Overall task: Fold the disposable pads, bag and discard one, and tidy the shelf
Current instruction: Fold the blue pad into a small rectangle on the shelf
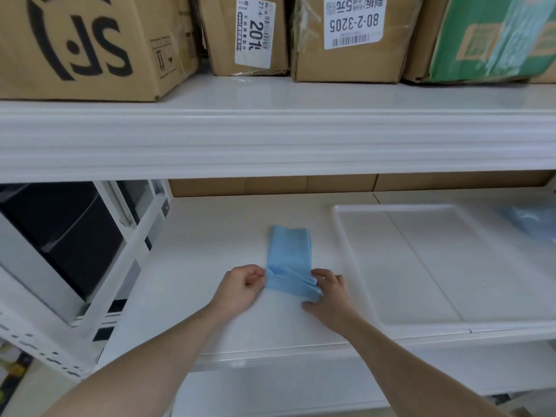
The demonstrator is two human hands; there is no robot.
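Both grips are pinching the near end of the folded light-blue disposable pad (290, 260): my left hand (240, 285) at its left corner, my right hand (328, 293) at its right | pad is lying on the white shelf (195, 266), just left of the shallow white plastic tray (421, 266)
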